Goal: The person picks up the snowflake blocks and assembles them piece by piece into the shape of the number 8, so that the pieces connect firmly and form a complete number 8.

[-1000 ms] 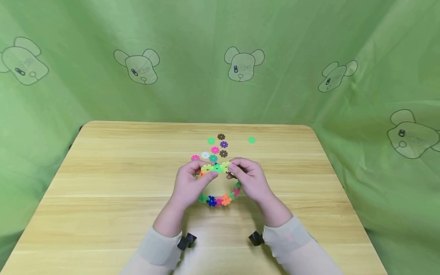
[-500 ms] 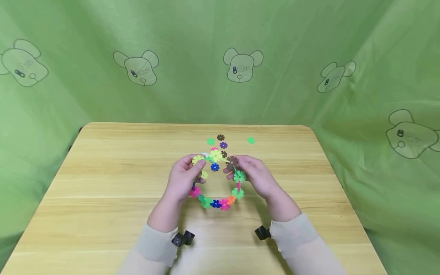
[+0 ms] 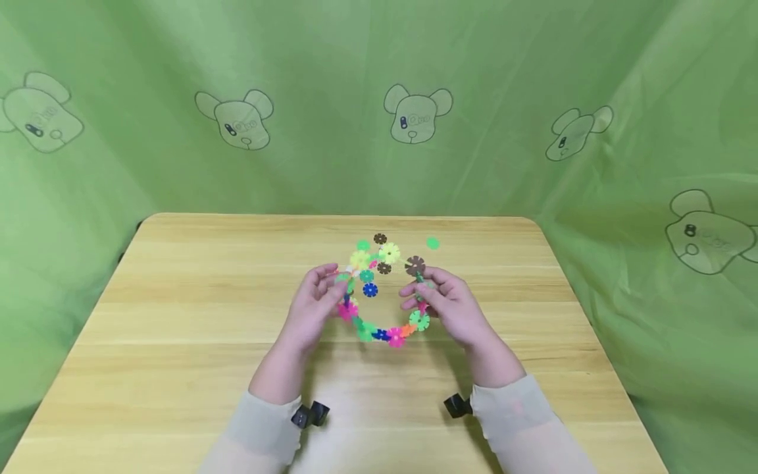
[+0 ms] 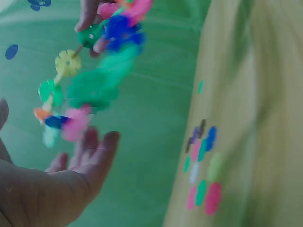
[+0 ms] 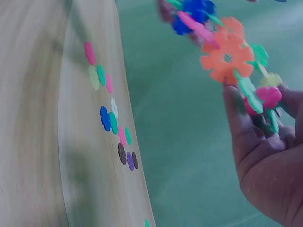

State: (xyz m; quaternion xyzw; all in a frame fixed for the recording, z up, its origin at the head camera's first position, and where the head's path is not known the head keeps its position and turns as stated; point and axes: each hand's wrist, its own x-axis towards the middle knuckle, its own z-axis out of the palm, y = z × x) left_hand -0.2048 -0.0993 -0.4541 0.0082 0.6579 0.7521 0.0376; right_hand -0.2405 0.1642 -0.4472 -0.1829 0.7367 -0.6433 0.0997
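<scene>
A ring of interlocking flower-shaped plastic discs (image 3: 395,337), in several colours, is held up over the table between both hands. The left hand (image 3: 310,306) has its thumb and fingers around the ring's left side, by a green and a pink disc. In the left wrist view the left fingers (image 4: 97,156) look fairly straight beside a pink disc (image 4: 75,124); that picture is blurred. On the other side the right hand (image 3: 456,306) holds the ring near a brown disc (image 3: 415,266). In the right wrist view the right fingers (image 5: 236,109) lie just under an orange disc (image 5: 227,57).
Loose flower discs lie on the wooden table (image 3: 177,316) beyond the hands, among them a blue disc (image 3: 370,289) and a brown disc (image 3: 380,239). A single green disc (image 3: 433,243) lies farther right. Green cloth (image 3: 331,164) hangs behind the table.
The hands have moved apart and no longer hold the yellow and green discs at the far side. The ring has turned and opened into a rounder shape, its near side now farther from the person.
</scene>
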